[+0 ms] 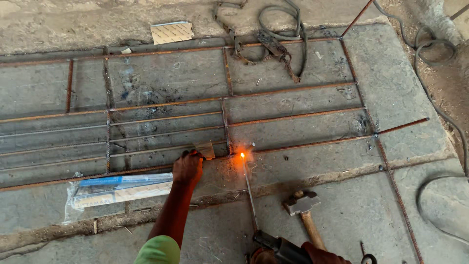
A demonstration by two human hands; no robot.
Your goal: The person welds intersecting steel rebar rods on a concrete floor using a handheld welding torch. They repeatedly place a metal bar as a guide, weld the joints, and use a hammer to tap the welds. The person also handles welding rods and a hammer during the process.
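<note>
A grid of rusty steel bars (288, 117) lies flat on a concrete floor. My left hand (188, 167) reaches out and presses a small flat piece (205, 149) against a bar of the grid. My right hand (322, 255), at the bottom edge and mostly cut off, grips a welding electrode holder (276, 245). Its thin rod (249, 190) runs up to a bar joint, where an orange spark (242, 155) glows just right of my left hand.
A hammer (304, 209) with a wooden handle lies beside my right hand. A plastic packet of rods (119, 189) lies left of my left arm. Cables and straps (281, 36) are coiled at the top, a hose (439, 54) at the right, cardboard (171, 32) beyond the grid.
</note>
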